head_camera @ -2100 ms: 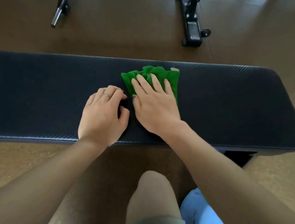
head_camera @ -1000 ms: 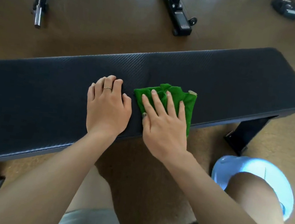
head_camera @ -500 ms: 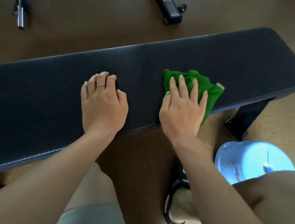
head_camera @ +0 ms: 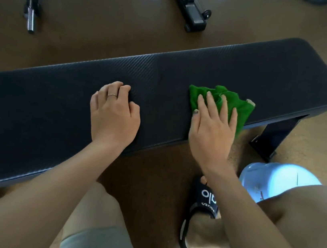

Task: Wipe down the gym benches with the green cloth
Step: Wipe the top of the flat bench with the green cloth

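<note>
Since the earliest frame, your right hand [head_camera: 212, 130] has carried the green cloth [head_camera: 224, 103] from beside your left hand [head_camera: 113, 114] toward the right end of the desk [head_camera: 280, 77]; the two hands now sit well apart. One cloth is in view, bunched into folds, its long axis running roughly along the desk's length, with a pale tag at its right corner. It lies on the near half of the pad, and its right portion drapes over the near edge. Your right-hand fingers [head_camera: 209, 105] are straight and spread, pressing flat on the cloth without curling round it. Your left hand rests palm-down on the bare pad, fingers loosely bent at the tips and holding nothing; one ring [head_camera: 112, 95] shows on it. One desk is fully visible: a long black padded gym bench whose long axis runs from lower left to upper right, with one black leg [head_camera: 276, 135] showing beneath its right end. Behind it, on the brown floor [head_camera: 111, 11], stand two black frame parts of other equipment [head_camera: 187, 5]. One pale blue stool [head_camera: 276, 179] sits near your right knee, and one black slide sandal [head_camera: 201, 209] is on your foot.
</note>
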{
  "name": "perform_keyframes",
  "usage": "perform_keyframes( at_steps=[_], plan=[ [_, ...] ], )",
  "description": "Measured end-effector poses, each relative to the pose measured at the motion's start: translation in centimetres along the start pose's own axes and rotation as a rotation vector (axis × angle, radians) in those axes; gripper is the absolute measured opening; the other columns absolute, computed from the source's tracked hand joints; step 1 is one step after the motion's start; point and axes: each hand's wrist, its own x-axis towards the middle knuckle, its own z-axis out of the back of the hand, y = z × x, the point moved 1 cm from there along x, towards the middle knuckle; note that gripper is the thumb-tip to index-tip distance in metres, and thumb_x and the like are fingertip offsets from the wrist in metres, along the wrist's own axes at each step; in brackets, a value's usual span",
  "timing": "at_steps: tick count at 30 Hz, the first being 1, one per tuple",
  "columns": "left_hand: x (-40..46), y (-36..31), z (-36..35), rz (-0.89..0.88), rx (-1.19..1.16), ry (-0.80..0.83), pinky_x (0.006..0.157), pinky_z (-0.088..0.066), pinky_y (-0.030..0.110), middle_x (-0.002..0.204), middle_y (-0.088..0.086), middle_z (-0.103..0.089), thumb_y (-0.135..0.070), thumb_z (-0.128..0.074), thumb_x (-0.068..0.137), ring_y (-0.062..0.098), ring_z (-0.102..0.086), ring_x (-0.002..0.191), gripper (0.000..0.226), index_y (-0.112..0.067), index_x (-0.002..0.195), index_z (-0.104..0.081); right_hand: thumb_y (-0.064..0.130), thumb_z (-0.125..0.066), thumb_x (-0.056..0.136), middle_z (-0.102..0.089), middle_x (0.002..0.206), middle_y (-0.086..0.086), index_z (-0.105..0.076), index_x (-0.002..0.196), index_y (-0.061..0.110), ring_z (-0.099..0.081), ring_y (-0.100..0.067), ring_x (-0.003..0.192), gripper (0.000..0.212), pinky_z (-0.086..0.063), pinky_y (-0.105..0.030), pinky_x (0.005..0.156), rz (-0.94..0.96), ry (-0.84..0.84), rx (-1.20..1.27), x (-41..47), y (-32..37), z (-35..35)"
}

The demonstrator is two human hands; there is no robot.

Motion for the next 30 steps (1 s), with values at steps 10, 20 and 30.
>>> perform_keyframes(
  at_steps=[10,20,30],
  plan=[
    [-2.5,5.9,3.8,-0.017,0.062,-0.038,0.123,-0.028,0.051,0.15,0.012,-0.049,-0.026,-0.048,0.103,0.032,-0.043,0.141,0.043,-0.01,0.142,-0.052,0.04,-0.03,0.112,-0.027,0.17,-0.001,-0.036,0.161,0.027,-0.021,-0.025,0.158,0.051,-0.02,-0.047,0.128,0.47,0.147,0.098,-2.1,2.0,1.2],
    [-3.0,6.3,2.9,0.006,0.015,-0.101,0.123,-0.029,0.048,0.147,0.012,-0.055,-0.016,-0.051,0.099,0.031,-0.047,0.14,0.036,-0.007,0.133,-0.06,0.038,-0.029,0.111,-0.05,0.157,-0.003,-0.057,0.147,0.02,-0.038,-0.028,0.15,0.05,-0.026,-0.049,0.124,0.32,0.003,0.105,-4.5,9.6,-0.4],
    [-3.5,6.2,3.6,0.024,-0.005,-0.077,0.121,-0.034,0.05,0.15,0.011,-0.054,-0.015,-0.051,0.1,0.03,-0.045,0.143,0.038,-0.01,0.137,-0.059,0.031,-0.038,0.11,-0.055,0.151,-0.012,-0.064,0.14,0.015,-0.048,-0.034,0.143,0.043,-0.035,-0.048,0.12,0.427,-0.054,0.019,-1.2,0.6,0.2]
  ],
)
